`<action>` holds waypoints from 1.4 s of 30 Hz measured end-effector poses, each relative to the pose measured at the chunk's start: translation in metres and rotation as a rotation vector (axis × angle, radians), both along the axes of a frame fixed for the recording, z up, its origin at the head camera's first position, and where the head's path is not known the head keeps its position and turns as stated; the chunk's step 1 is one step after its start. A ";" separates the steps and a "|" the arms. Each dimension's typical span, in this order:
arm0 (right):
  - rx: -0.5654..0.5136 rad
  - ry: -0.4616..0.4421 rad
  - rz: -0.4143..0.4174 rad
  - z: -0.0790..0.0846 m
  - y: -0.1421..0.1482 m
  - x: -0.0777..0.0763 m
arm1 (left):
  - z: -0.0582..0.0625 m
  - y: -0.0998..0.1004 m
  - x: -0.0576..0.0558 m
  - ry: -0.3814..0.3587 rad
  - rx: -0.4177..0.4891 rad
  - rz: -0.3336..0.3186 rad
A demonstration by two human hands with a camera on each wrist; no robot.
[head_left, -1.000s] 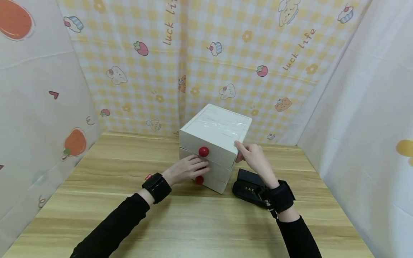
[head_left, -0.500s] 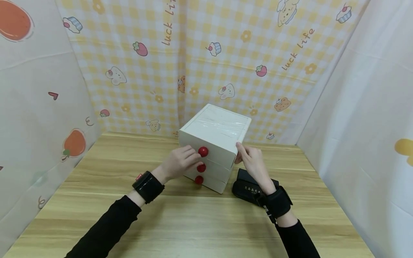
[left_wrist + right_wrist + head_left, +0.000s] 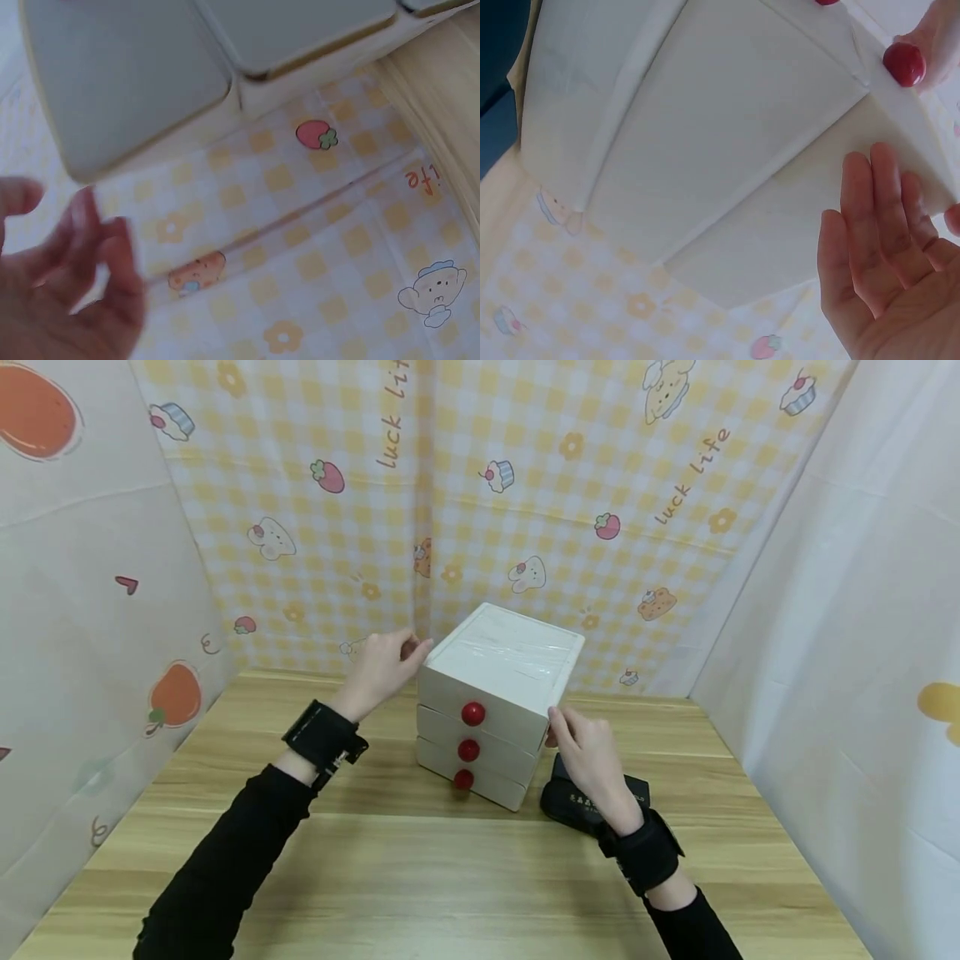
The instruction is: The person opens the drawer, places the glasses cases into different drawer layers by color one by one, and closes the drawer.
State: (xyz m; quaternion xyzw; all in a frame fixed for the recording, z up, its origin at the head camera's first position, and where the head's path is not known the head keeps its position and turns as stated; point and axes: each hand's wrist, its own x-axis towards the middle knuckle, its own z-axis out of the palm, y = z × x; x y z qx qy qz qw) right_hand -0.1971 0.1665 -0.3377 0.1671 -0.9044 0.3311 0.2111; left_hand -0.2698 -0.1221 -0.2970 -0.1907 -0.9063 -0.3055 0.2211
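Note:
A white drawer box (image 3: 510, 660) with three closed drawers and red round knobs (image 3: 468, 749) stands angled on the table. My left hand (image 3: 378, 672) is at its upper left front corner, fingers loosely bent. In the left wrist view, the hand (image 3: 75, 277) appears just off the box's edge with nothing in its fingers. My right hand (image 3: 592, 756) is at the right front edge, thumb at the top corner. The right wrist view shows its fingers (image 3: 859, 225) nearly straight along the box's side (image 3: 727, 135); whether they press on it is hard to tell.
A black case (image 3: 573, 806) with gold lettering lies right of the box, partly under my right wrist. Behind the wooden table (image 3: 450, 885) hangs a yellow checked cloth (image 3: 510, 527). Pale cloths close off both sides.
My left hand has left the drawer fronts, uncovering the middle knob, and moved up and left to the box's top corner. The right hand slid slightly toward the front along the edge.

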 end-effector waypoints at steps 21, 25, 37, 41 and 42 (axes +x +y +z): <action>0.658 0.671 0.014 -0.068 -0.072 0.015 | 0.028 -0.008 -0.024 -0.669 -0.339 -0.171; 0.825 0.596 -0.007 -0.087 -0.087 0.011 | 0.027 -0.010 -0.027 -0.710 -0.311 -0.210; 1.080 0.441 -0.028 -0.106 -0.105 -0.009 | 0.022 -0.012 -0.027 -0.743 -0.219 -0.238; 1.081 0.443 0.027 -0.106 -0.105 -0.016 | 0.021 -0.012 -0.027 -0.730 -0.222 -0.232; 1.074 0.449 0.040 -0.106 -0.105 -0.017 | 0.020 -0.012 -0.027 -0.726 -0.224 -0.228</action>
